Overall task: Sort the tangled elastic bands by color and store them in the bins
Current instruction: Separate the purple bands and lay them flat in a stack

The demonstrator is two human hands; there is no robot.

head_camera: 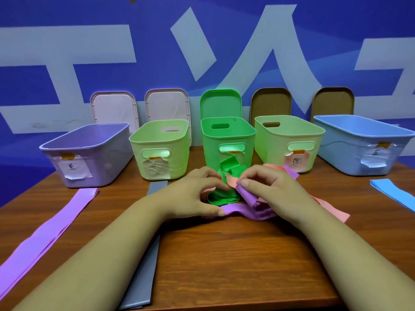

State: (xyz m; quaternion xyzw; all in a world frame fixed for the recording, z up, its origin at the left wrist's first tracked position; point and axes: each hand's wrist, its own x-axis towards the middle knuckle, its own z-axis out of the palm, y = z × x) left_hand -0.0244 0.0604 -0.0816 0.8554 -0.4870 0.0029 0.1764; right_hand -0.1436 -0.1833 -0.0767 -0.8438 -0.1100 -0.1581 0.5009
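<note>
- The wall (202,23) behind my counter (224,254) carries huge white characters. The middle character (258,52) reads 人, the left character (67,63) looks like 工, and the right character (386,57) is cut off at the edge.
- The purple bin (112,162) has a white label (74,168) with one small black handwritten character, too blurred for me to read.
- The left light green bin (139,158) has a crumpled label (156,168) with a faint handwritten mark I cannot read.
- The right light green bin (269,149) has a pink label (297,161) with bold black handwriting I cannot make out.
- The blue bin (336,149) has a taped white label (375,157) with a handwritten character that is not legible.

Both forearms fwd, hands close; L hand (193,194) arched, R hand (269,187) w/ thumb+forefinger pinch on purple band (248,196).
</note>
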